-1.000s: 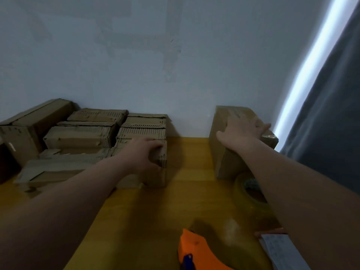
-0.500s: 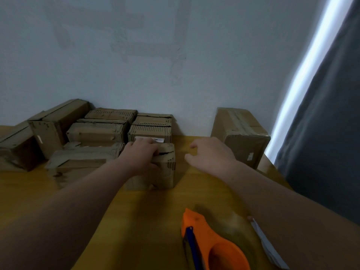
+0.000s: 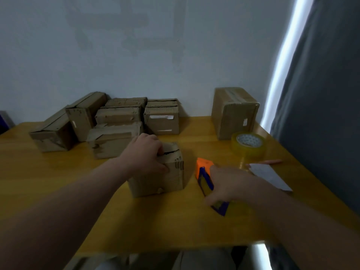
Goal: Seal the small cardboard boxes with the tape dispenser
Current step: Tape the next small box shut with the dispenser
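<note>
1. Yellow wooden worktop [image 3: 58, 182] against a pale wall [image 3: 136, 55], grey curtain [image 3: 321, 94] on the right. Dim light, some blur.
2. Small box [image 3: 161, 184] sits alone mid-worktop, well apart from the cluster of boxes [image 3: 116, 117] stacked at the back left by the wall. My read: it's set out solo so there's room to run tape over it.
3. Left hand [image 3: 145, 152] grips it from above, fingers curled over the top and thumb on the near face. Looks like a clamp that holds the flaps down and stops the box sliding when tape drags across.
4. Top seam shows as a dark open gap, with no tape on it that I can see. Sealing of this box isn't started.
5. Tape dispenser [image 3: 203, 172], orange and blue, is just right of the box and not touching it. Orange nose points toward the wall.
6. Right hand [image 3: 228, 184] covers its rear, fingers wrapped round the body and thumb on the near side, so it has hold of it. Can't tell if it's off the worktop.
7. Larger box [image 3: 233, 117] is at back right and looks taped along the top. Spare tape roll [image 3: 248, 145] sits in front of it, with a paper sheet [image 3: 270, 176] and an orange pen [image 3: 270, 161] nearer the right edge. All are parked outside the working zone.
8. Next move, as I judge it: swing the dispenser nose onto the seam. Risk is the flaps springing open if the left hand eases off.
</note>
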### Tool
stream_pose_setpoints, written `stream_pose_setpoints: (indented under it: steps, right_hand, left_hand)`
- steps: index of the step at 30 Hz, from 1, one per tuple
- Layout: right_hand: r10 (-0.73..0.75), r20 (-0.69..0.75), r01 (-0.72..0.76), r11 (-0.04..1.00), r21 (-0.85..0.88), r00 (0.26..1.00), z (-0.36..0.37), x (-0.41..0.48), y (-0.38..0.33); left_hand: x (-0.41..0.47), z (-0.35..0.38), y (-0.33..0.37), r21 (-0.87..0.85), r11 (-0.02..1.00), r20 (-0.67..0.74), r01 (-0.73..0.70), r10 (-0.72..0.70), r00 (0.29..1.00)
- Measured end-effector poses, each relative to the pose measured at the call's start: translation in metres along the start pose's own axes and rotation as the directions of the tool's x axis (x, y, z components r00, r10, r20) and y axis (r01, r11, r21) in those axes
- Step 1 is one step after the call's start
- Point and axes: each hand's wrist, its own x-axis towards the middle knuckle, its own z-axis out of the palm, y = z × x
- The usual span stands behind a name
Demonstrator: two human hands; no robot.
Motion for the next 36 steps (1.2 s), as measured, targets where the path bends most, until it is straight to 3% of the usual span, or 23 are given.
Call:
stream_pose_setpoints:
  steps: [4, 7, 10, 13, 16, 22, 29, 36]
  right_hand:
    - [0.053, -0.198, -0.034, 0.995, 0.099, 0.979, 0.017, -0.008, -0.004]
    - [0.081, -0.308, 0.021, 0.949, 0.314, 0.948, -0.001, -0.013, 0.009]
    - [0.145, -0.337, 0.104, 0.777, 0.621, 0.93, -0.022, -0.018, 0.02]
    - [0.212, -0.391, 0.221, 0.551, 0.804, 0.896, -0.035, -0.025, 0.021]
    - [0.206, -0.458, 0.371, 0.353, 0.859, 0.865, -0.043, -0.03, 0.019]
    - [0.005, -0.509, 0.497, 0.21, 0.842, 0.861, -0.062, -0.036, 0.002]
    - [-0.176, -0.504, 0.532, 0.191, 0.825, 0.845, -0.066, -0.02, -0.02]
    - [-0.314, -0.436, 0.524, 0.296, 0.799, 0.843, -0.059, -0.006, -0.012]
  left_hand:
    - [-0.033, -0.002, 0.002, -0.058, 0.997, -0.021, -0.058, 0.057, 0.998]
    - [-0.047, 0.0, -0.004, -0.073, 0.997, 0.028, 0.014, -0.012, 1.0]
    - [-0.056, 0.008, -0.015, -0.025, 0.995, 0.097, 0.094, -0.091, 0.991]
    - [-0.06, 0.017, -0.022, -0.058, 0.989, 0.15, 0.135, -0.125, 0.981]
    - [-0.058, 0.024, -0.025, -0.088, 0.991, 0.136, 0.101, -0.089, 0.987]
    - [-0.054, 0.028, -0.019, -0.118, 0.993, 0.092, -0.03, 0.041, 0.995]
    - [-0.048, 0.023, -0.01, -0.197, 0.975, 0.083, -0.098, 0.116, 0.99]
    - [-0.041, 0.029, -0.015, -0.323, 0.937, 0.056, -0.132, 0.158, 0.986]
